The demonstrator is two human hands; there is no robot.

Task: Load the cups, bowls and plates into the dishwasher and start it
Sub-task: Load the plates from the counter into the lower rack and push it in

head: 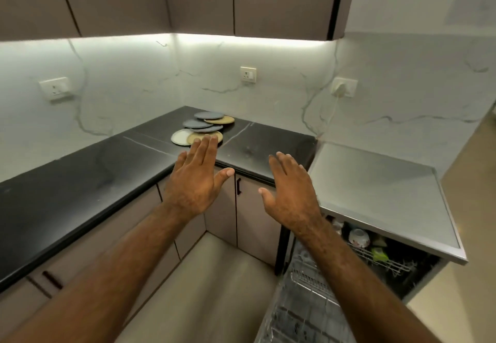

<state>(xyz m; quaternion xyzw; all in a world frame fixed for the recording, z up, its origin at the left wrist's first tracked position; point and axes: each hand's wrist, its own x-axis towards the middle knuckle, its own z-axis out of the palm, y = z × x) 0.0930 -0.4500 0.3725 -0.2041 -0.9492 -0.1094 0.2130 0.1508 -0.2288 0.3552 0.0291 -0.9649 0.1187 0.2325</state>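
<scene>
Here both hands, left hand (194,181) and right hand (291,192), hover empty, grip spread, before the plates (200,129).

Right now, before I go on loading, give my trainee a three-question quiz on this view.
1. True or false: the left hand is gripping a plate.
2. Where do the plates lie?
A. loosely overlapping on the black counter
B. in the lower rack
C. on the grey dishwasher top
3. Fill in: inside the open dishwasher, a white patterned ____ sits in the upper rack.

Key: 1 false, both it and the right hand are open and empty; 2 A; 3 bowl.
</scene>
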